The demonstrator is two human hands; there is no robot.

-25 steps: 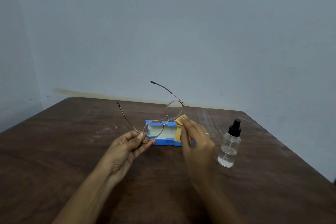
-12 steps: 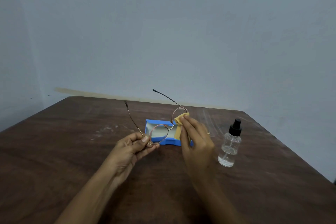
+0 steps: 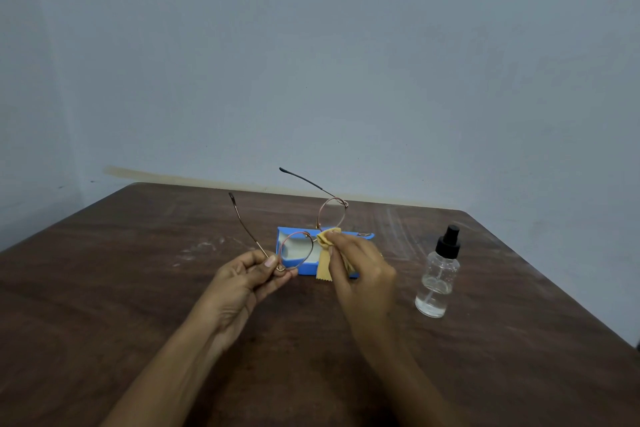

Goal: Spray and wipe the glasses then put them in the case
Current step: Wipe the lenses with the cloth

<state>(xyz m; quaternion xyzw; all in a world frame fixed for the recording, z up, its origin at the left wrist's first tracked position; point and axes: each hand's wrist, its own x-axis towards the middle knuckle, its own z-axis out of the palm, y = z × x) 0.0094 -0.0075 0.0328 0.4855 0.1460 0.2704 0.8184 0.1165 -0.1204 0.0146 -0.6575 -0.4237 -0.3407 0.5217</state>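
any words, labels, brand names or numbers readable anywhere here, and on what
None can be read.
Spray bottle: clear with a black pump top, no label visible.
Blue glasses case: a small dark tab at its right end, too small to tell whether it carries text.
Glasses, yellow cloth, wooden table: no print visible.

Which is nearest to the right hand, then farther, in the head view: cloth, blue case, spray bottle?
1. Cloth, pinched in the right hand.
2. Blue case, just behind the fingers.
3. Spray bottle, standing apart to the right.
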